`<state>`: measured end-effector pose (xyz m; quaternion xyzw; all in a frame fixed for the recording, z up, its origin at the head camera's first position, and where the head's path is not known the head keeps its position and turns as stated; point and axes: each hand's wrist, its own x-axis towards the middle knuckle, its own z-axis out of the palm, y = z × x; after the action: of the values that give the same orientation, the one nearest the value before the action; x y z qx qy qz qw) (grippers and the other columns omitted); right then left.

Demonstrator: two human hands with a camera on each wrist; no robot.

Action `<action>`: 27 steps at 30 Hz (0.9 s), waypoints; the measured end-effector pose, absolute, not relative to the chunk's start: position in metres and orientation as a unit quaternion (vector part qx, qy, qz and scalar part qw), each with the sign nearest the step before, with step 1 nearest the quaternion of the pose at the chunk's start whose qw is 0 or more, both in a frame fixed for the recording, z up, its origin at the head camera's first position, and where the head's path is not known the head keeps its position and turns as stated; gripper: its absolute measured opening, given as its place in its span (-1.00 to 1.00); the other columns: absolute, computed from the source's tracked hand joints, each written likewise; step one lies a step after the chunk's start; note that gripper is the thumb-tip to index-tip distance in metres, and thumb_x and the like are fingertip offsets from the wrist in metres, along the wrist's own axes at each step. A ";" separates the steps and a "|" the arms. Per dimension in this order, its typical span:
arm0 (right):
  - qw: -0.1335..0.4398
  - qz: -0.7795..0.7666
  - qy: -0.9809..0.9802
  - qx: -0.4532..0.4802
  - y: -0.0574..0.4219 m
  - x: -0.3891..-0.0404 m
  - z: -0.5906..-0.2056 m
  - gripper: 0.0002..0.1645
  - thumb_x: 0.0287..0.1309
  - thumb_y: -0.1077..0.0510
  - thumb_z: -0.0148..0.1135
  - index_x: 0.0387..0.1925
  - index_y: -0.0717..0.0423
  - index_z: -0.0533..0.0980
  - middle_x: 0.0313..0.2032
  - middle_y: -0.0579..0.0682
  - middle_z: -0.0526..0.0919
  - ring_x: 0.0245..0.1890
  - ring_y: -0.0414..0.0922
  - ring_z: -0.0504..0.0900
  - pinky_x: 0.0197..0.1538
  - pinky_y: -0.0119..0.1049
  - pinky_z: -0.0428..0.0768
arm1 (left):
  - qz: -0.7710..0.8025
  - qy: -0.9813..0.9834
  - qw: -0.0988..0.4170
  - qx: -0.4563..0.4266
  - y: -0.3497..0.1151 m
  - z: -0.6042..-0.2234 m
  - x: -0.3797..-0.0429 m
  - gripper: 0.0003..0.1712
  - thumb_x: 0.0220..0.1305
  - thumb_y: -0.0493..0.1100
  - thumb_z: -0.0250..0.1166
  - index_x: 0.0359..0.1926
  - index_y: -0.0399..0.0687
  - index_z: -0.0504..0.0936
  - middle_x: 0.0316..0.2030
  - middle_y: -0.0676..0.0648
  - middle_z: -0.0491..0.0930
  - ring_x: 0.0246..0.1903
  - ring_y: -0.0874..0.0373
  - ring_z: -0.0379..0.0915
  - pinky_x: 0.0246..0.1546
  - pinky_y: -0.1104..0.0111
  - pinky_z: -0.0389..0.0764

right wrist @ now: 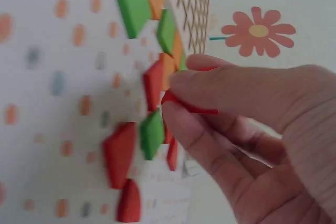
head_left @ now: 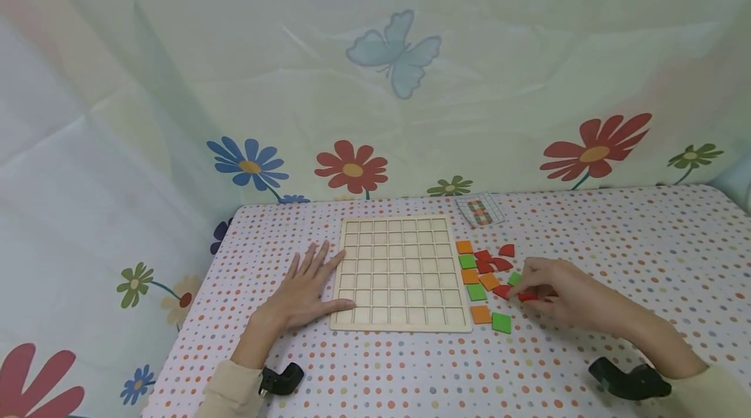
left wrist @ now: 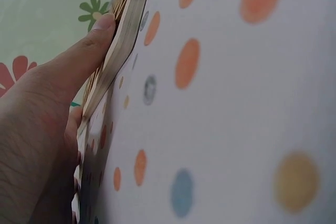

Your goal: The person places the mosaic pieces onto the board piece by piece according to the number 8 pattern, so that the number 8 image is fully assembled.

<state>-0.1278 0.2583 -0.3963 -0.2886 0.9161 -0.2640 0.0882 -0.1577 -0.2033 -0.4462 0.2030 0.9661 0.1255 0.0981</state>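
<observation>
A pale wooden board with a grid of square cells lies on the table. My left hand rests spread along its left side, fingers straight; the thumb touches the board's edge in the left wrist view. To the right of the board, my right hand pinches a flat red piece between thumb and fingers, which partly cover its shape. Around that hand lie loose red pieces, a green tile and an orange square.
A column of orange and green squares runs along the board's right edge. Behind them, a printed card with a coloured pattern lies near the table's back. The dotted tablecloth meets a flowered backdrop.
</observation>
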 end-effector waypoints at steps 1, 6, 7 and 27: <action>0.080 -0.265 0.916 -0.289 0.256 -0.130 -0.393 -0.76 0.07 0.30 0.59 -0.22 -0.02 0.81 -0.36 -0.30 0.48 -0.39 -0.37 0.40 -0.39 -0.45 0.54 | 0.124 0.966 0.100 0.203 -0.203 -0.446 -0.158 0.17 0.30 0.56 0.15 0.70 0.13 -0.01 0.68 -0.17 -0.24 0.65 -0.17 -0.46 0.59 -0.18 -0.34; 0.030 -0.285 0.907 -0.308 0.239 -0.146 -0.378 -0.78 0.07 0.30 0.58 -0.22 0.03 0.82 -0.38 -0.33 0.53 -0.37 -0.38 0.48 -0.32 -0.45 0.64 | 0.122 0.966 0.102 0.202 -0.203 -0.446 -0.157 0.17 0.30 0.56 0.16 0.70 0.13 -0.01 0.68 -0.17 -0.24 0.65 -0.17 -0.46 0.59 -0.18 -0.34; 0.021 -0.292 0.904 -0.312 0.234 -0.151 -0.376 -0.78 0.07 0.31 0.58 -0.21 0.06 0.82 -0.38 -0.33 0.54 -0.38 -0.36 0.47 -0.34 -0.45 0.61 | 0.121 0.967 0.102 0.202 -0.203 -0.446 -0.157 0.17 0.30 0.56 0.16 0.70 0.13 -0.01 0.68 -0.17 -0.24 0.65 -0.17 -0.47 0.59 -0.18 -0.35; -0.017 -0.475 0.843 -0.252 0.125 -0.236 -0.396 -0.85 0.20 0.35 0.48 -0.18 0.26 0.80 -0.21 0.13 0.79 -0.27 0.00 0.79 -0.16 -0.29 0.76 | 0.121 0.967 0.100 0.198 -0.203 -0.447 -0.158 0.15 0.31 0.57 0.15 0.70 0.18 -0.02 0.68 -0.15 -0.25 0.65 -0.16 -0.47 0.60 -0.15 -0.35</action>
<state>-0.2356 0.1249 -0.3963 -0.2518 0.8428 -0.4755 -0.0168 -0.1580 -0.2025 -0.4471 0.1985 0.9675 0.1213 0.0995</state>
